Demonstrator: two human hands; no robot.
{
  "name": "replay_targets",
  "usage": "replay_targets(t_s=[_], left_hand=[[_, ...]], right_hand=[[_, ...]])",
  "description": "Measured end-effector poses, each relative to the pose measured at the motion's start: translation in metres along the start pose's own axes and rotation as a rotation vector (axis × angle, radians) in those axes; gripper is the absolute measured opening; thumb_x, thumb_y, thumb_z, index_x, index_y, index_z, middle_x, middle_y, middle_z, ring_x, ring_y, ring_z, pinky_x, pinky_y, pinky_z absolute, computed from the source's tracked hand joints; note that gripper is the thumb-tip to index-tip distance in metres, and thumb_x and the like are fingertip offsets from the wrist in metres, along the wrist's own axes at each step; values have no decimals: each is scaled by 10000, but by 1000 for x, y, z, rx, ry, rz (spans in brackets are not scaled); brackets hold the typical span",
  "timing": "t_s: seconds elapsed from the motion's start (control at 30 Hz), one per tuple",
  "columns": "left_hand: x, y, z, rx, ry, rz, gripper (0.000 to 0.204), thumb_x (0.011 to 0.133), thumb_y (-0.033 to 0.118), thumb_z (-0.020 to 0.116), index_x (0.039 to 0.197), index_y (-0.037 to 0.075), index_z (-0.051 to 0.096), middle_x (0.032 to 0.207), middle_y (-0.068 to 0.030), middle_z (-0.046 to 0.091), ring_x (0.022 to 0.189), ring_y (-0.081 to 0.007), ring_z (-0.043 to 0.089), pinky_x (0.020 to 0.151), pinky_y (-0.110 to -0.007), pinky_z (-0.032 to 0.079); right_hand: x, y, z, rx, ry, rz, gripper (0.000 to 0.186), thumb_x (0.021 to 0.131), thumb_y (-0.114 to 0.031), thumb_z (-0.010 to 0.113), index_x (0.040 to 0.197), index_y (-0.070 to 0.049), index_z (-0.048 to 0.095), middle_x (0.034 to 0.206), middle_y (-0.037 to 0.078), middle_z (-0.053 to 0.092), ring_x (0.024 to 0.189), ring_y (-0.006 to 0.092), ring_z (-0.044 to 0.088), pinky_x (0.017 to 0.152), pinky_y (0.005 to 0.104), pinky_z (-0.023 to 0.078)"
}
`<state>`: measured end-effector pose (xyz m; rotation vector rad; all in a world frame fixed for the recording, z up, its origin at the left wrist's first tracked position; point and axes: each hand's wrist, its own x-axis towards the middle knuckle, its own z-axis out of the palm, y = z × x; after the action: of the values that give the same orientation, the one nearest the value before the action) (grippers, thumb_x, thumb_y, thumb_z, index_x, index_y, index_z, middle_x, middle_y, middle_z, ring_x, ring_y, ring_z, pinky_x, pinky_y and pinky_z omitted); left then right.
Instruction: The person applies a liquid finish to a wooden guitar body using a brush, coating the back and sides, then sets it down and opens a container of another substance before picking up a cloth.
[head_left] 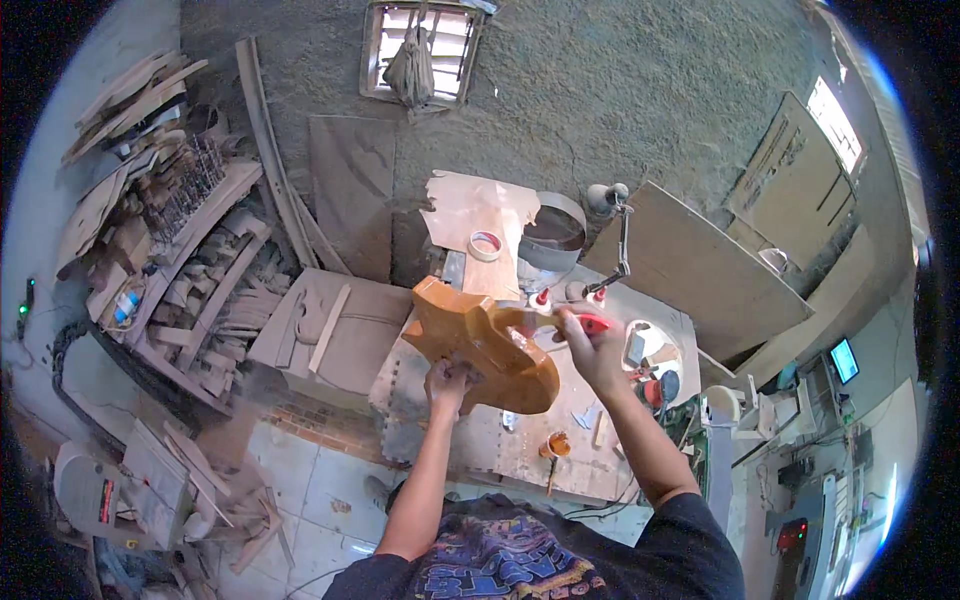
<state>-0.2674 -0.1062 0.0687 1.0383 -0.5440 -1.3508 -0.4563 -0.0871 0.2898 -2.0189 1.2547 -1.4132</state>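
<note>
My left hand (450, 383) is closed on an orange-brown electric guitar body (480, 345), holding it tilted above the workbench (525, 455). In my right hand (595, 352) is a red-handled putty knife (594, 324). Its flat end lies at the guitar body's upper right edge; whether it touches is hard to make out. Below the body stands a small cup (557, 444) of orange material, with a stick or brush handle beside it. White bottles with red caps, one of them a bottle (540, 299), stand behind the body.
A tape roll (485, 246) lies on a pale wooden board (475, 205) at the back. A lamp (622, 235) rises behind the bench. On the right is a round white tray (672, 338) with small items. Wood pieces fill the left shelves (215, 285); a machine (110, 490) stands lower left.
</note>
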Motion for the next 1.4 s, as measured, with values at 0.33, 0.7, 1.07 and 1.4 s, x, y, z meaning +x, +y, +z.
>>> replay_targets(t_s=[0.33,0.7,1.07,1.4], left_hand=[[-4,1,2,9,-46,22,87,846,85,614,876,43,545,825,-44,592,710,-132,598,575,-252,505],[-8,-11,2,72,-5,51,153,832,120,650,878,26,539,772,-39,585,644,-129,559,547,-268,500],[-22,-37,-5,303,-15,252,224,805,190,689,914,5,625,879,-157,680,792,-270,651,720,-370,485],[-33,-16,3,428,-22,199,264,818,269,700,880,18,646,800,-134,680,747,-222,645,693,-350,487]], right_hand=[[2,7,-2,-70,61,36,194,929,-103,556,955,61,657,797,93,655,650,136,634,587,264,531],[28,-10,-21,71,73,39,213,941,-122,522,924,60,631,712,71,633,587,121,607,559,246,502],[91,14,34,132,-176,60,228,920,-181,577,868,26,656,703,13,621,554,67,567,498,229,464],[82,-2,39,102,-109,88,215,926,-166,564,873,18,660,662,24,617,549,81,578,498,217,440]])
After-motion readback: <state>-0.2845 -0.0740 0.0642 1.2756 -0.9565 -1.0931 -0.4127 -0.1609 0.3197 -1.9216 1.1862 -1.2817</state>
